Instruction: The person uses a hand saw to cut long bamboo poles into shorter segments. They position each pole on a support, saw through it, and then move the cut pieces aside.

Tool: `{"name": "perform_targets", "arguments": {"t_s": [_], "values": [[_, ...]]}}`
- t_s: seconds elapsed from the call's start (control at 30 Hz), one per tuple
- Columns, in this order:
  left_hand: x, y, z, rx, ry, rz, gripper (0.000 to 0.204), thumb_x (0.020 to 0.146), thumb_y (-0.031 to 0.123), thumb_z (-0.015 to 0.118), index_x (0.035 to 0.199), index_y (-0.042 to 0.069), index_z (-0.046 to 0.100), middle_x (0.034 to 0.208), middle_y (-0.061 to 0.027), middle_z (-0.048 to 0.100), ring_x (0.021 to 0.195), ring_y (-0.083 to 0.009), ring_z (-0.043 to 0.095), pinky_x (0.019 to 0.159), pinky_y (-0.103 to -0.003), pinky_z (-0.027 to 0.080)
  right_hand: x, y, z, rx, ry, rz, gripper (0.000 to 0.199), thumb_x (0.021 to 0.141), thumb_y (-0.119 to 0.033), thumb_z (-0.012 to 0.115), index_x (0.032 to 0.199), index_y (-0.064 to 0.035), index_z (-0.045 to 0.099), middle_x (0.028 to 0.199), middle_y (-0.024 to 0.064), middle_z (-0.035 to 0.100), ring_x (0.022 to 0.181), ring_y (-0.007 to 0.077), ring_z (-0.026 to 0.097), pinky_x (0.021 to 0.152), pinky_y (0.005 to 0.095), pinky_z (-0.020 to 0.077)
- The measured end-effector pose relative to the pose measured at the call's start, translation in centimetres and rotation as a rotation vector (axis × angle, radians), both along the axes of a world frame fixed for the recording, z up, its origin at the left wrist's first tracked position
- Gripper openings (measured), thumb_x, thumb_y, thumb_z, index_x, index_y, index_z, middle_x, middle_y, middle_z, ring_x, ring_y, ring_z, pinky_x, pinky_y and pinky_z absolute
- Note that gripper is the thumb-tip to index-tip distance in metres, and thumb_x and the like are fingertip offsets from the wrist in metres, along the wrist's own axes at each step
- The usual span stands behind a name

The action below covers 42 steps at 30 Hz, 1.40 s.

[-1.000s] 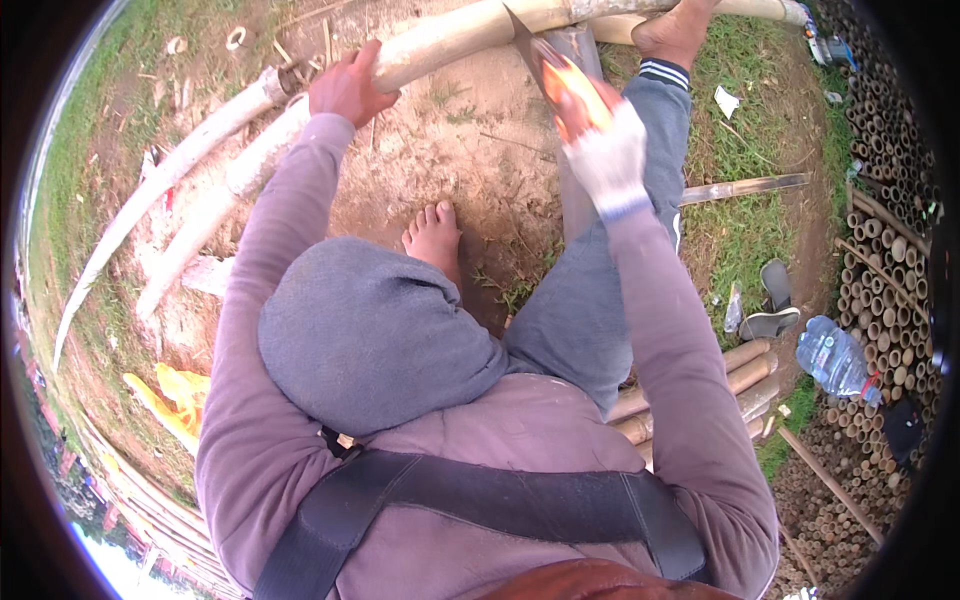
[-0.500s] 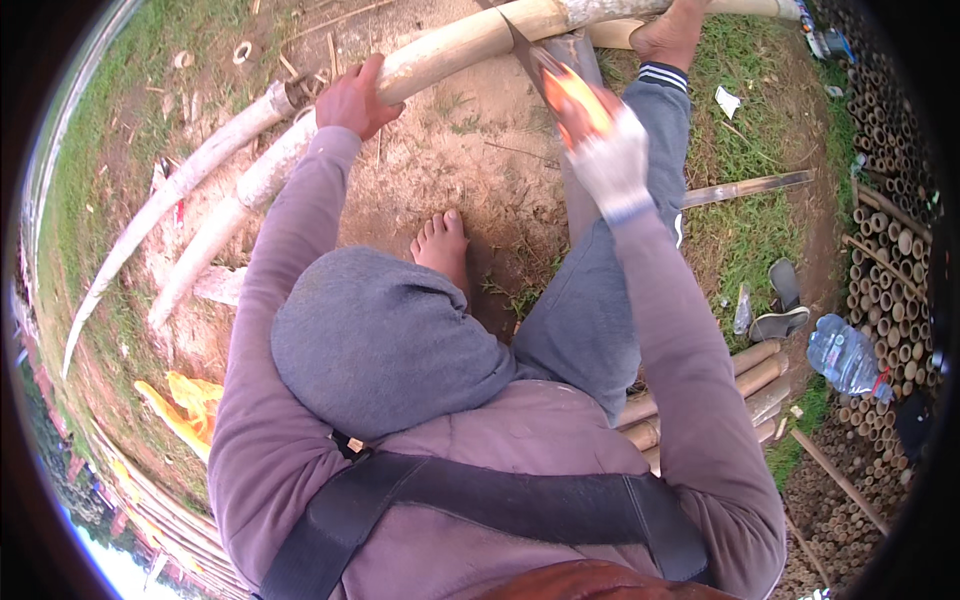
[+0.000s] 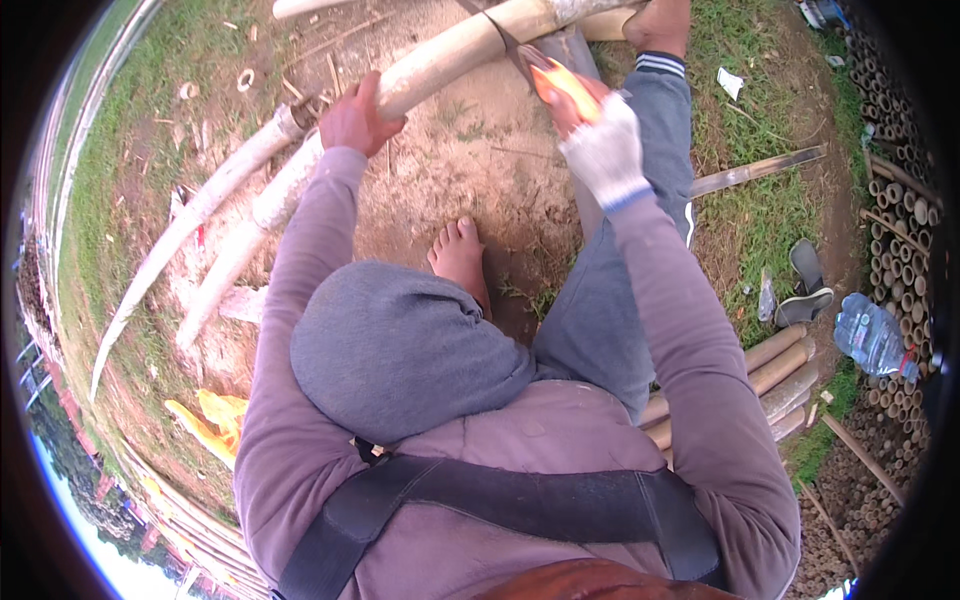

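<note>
A long pale bamboo pole [image 3: 450, 62] runs slantwise across the upper part of the view. My left hand [image 3: 358, 118] is wrapped over it, left of the saw, thumb on the near side. In my right hand [image 3: 598, 140], which wears a white knit glove with a blue cuff, is the orange handle of a hand saw [image 3: 517, 55]. The dark blade crosses the pole to the right of my left hand; how deep it sits in the bamboo cannot be made out. My bare right foot [image 3: 660, 25] rests near the pole's right part.
Another bamboo length [image 3: 200, 205] lies at left beside the pole. A wooden beam [image 3: 575, 60] stands under the pole. Cut bamboo [image 3: 780, 370], grey shoes [image 3: 808, 285], a clear plastic bottle [image 3: 872, 338] and stacked bamboo [image 3: 905, 260] are at right. Yellow cloth [image 3: 215, 425] lies lower left.
My right hand has pushed the saw a little away from me, across the pole. My left hand keeps its hold. The whole view has shifted slightly.
</note>
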<state>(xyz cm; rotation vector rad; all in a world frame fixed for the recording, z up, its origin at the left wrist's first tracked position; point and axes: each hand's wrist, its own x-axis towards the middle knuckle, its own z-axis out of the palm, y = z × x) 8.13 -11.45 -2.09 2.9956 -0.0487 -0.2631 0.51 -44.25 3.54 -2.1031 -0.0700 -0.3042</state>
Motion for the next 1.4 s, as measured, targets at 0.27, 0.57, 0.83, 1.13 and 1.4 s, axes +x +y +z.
{"name": "perform_targets", "arguments": {"t_s": [0.27, 0.57, 0.83, 1.13, 1.4], "values": [[-1.4, 1.3, 0.4, 0.002, -0.106, -0.001, 0.086, 0.077, 0.044, 0.092, 0.149, 0.018, 0.053, 0.128, -0.0168, 0.073, 0.109, -0.0379, 0.075, 0.092, -0.05, 0.061, -7.8, -3.4, 6.7, 0.353, 0.21, -0.001, 0.033, 0.106, -0.013, 0.069, 0.129, 0.0101, 0.069, 0.113, 0.014, 0.079, 0.101, 0.0203, 0.076, 0.088, 0.0313, 0.0585], [-0.7, 0.9, 1.1, -0.008, -0.134, -0.026, 0.09, 0.075, 0.041, 0.093, 0.151, 0.017, 0.052, 0.128, -0.0176, 0.071, 0.111, -0.0415, 0.073, 0.092, -0.053, 0.059, 1.8, -0.5, 0.2, 0.083, 0.011, -0.064, 0.034, 0.102, -0.025, 0.075, 0.12, 0.0031, 0.074, 0.099, 0.0182, 0.078, 0.089, 0.0271, 0.076, 0.08, 0.0362, 0.0579], [-1.8, 1.5, 1.1, 0.015, -0.252, -0.019, 0.086, 0.073, 0.041, 0.093, 0.146, 0.016, 0.055, 0.123, -0.0161, 0.073, 0.107, -0.0402, 0.074, 0.092, -0.051, 0.059, -8.3, -4.4, 3.0, 0.309, 0.041, 0.024, 0.037, 0.106, -0.02, 0.069, 0.13, 0.0089, 0.069, 0.119, 0.0189, 0.078, 0.108, 0.025, 0.077, 0.092, 0.0348, 0.059], [0.4, 1.5, 1.0, -0.043, -0.27, -0.064, 0.089, 0.071, 0.04, 0.095, 0.147, 0.014, 0.056, 0.125, -0.0202, 0.072, 0.107, -0.0438, 0.073, 0.089, -0.053, 0.059, -4.2, -2.5, 0.9, 0.224, 0.003, -0.05, 0.037, 0.102, -0.022, 0.075, 0.127, 0.0042, 0.071, 0.109, 0.0193, 0.079, 0.095, 0.0318, 0.079, 0.082, 0.0368, 0.0607], [0.0, 1.3, 1.1, -0.058, -0.247, -0.093, 0.088, 0.072, 0.04, 0.095, 0.146, 0.013, 0.056, 0.127, -0.0217, 0.072, 0.107, -0.0446, 0.072, 0.09, -0.054, 0.059, 1.2, 0.1, 0.3, 0.057, -0.226, -0.074, 0.034, 0.099, -0.031, 0.077, 0.113, -0.0005, 0.077, 0.088, 0.0214, 0.076, 0.079, 0.0411, 0.074, 0.07, 0.0433, 0.058]]}}
